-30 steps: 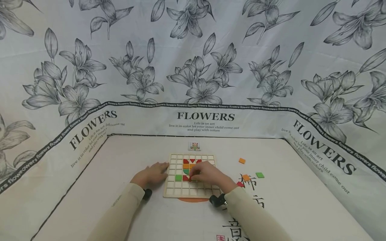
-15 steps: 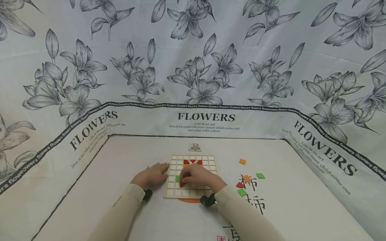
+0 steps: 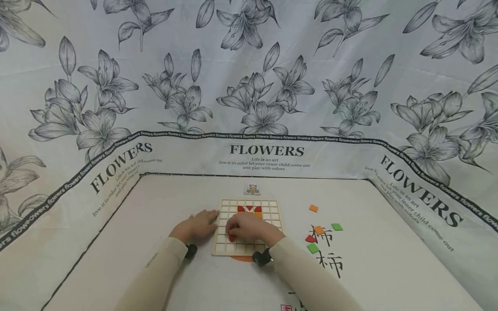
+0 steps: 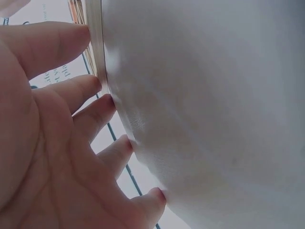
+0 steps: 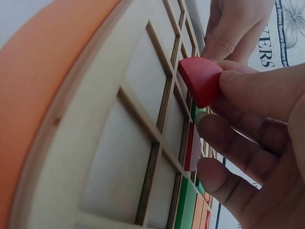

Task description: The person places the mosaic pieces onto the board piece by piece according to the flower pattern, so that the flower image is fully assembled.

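Note:
My right hand [image 3: 250, 226] is over the left middle of a gridded wooden board [image 3: 269, 206]. In the right wrist view, its thumb and fingers pinch a red quarter-round tile [image 5: 200, 81] by one end, tilted above the grid cells. Red tiles [image 3: 249, 208] and an orange tile [image 3: 258, 214] sit in the upper rows; my right hand hides the cells below them. Green tile edges [image 5: 186, 202] show low in the right wrist view. My left hand [image 3: 196, 225] lies with fingers extended, fingertips at the board's left edge.
Right of the board lie loose tiles: orange [image 3: 313, 208], another orange [image 3: 319, 230], green [image 3: 336, 226], red [image 3: 310, 238] and another green [image 3: 313, 248]. A small pattern card [image 3: 251, 189] lies behind the board. Flower-printed cloth [image 3: 266, 162] walls off the back and sides.
My right hand has moved left across the board with the red tile between its fingers, now covering the green tile at the left. The left hand has stayed at the board's edge.

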The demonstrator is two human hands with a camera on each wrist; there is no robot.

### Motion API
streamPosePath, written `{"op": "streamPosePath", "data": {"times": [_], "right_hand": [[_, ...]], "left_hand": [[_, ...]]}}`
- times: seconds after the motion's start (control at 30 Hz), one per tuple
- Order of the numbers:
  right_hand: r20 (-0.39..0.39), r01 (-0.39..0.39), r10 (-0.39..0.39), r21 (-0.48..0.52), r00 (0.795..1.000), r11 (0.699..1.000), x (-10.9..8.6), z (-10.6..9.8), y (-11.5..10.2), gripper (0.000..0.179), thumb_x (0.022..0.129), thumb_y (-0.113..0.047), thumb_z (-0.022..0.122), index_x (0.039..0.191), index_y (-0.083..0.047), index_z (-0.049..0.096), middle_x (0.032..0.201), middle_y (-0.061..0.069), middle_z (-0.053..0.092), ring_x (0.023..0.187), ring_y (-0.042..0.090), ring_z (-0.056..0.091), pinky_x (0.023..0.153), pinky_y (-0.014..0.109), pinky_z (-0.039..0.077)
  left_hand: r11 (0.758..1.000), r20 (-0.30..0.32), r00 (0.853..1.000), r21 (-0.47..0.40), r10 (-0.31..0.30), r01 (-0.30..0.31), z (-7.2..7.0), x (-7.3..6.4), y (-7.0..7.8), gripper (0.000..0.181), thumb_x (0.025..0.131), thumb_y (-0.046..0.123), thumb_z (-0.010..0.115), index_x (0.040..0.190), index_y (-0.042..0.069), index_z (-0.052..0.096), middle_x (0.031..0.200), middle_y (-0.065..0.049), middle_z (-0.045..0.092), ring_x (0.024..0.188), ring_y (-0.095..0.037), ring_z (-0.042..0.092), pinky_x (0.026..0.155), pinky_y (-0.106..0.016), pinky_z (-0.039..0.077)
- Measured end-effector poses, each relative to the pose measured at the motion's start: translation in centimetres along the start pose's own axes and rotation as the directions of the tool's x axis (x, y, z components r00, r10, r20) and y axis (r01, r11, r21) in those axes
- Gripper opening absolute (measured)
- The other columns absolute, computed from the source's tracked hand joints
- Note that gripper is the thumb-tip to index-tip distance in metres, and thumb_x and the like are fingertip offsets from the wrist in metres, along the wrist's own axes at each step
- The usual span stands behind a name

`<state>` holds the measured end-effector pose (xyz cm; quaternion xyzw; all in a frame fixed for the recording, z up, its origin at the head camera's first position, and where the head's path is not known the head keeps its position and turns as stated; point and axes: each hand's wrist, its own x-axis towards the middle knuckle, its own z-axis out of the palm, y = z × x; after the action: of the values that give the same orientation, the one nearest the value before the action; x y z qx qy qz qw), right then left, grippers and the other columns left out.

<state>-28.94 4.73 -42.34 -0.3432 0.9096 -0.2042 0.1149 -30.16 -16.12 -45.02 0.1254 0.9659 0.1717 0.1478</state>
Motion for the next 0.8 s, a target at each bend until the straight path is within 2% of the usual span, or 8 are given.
{"op": "streamPosePath", "data": {"times": [0.27,0.37,0.53,0.67,0.8], "right_hand": [[-0.004,0.080,-0.081,-0.072,0.997,0.994,0.36,0.35,-0.73,0.014,0.093,-0.012,0.062,0.098,-0.018,0.074,0.093,-0.010,0.066,0.084,0.003,0.055,0.082,0.019,0.050],[-0.002,0.092,-0.093,-0.084,0.996,0.992,0.30,0.49,-0.81,0.013,0.092,-0.014,0.065,0.100,-0.017,0.074,0.097,-0.010,0.066,0.087,0.002,0.056,0.085,0.019,0.051],[0.010,0.118,-0.118,-0.161,0.993,0.980,0.16,0.58,-0.73,0.012,0.091,-0.019,0.068,0.100,-0.019,0.076,0.099,-0.009,0.065,0.089,0.003,0.057,0.085,0.020,0.051],[0.012,0.112,-0.112,-0.166,0.994,0.980,-0.11,0.61,-0.65,0.012,0.090,-0.020,0.069,0.099,-0.019,0.077,0.098,-0.010,0.066,0.088,0.001,0.057,0.084,0.018,0.051],[0.006,0.066,-0.066,-0.115,0.998,0.991,-0.56,0.44,-0.65,0.012,0.090,-0.019,0.069,0.099,-0.019,0.077,0.096,-0.011,0.067,0.085,0.001,0.057,0.081,0.018,0.051]], "left_hand": [[1.000,-0.005,1.000,-0.023,0.002,-0.002,0.07,0.02,-0.10,0.056,0.099,0.035,0.044,0.152,0.018,0.035,0.158,-0.003,0.033,0.150,-0.029,0.020,0.120,-0.060,0.017],[1.000,-0.008,1.000,-0.017,0.010,-0.011,0.04,0.01,-0.12,0.056,0.099,0.035,0.043,0.151,0.018,0.035,0.158,-0.003,0.033,0.150,-0.029,0.021,0.119,-0.060,0.017],[1.000,-0.009,1.000,-0.006,0.016,-0.016,-0.01,0.07,-0.18,0.056,0.099,0.035,0.043,0.151,0.017,0.035,0.158,-0.003,0.033,0.150,-0.029,0.021,0.119,-0.060,0.018],[1.000,-0.001,1.000,-0.013,0.017,-0.017,0.05,0.19,-0.20,0.056,0.099,0.034,0.044,0.151,0.017,0.035,0.158,-0.004,0.033,0.150,-0.030,0.020,0.119,-0.061,0.017],[1.000,0.002,1.000,-0.020,0.011,-0.011,0.09,0.22,-0.21,0.056,0.099,0.034,0.044,0.151,0.016,0.035,0.158,-0.005,0.033,0.149,-0.031,0.021,0.119,-0.061,0.017]]}}
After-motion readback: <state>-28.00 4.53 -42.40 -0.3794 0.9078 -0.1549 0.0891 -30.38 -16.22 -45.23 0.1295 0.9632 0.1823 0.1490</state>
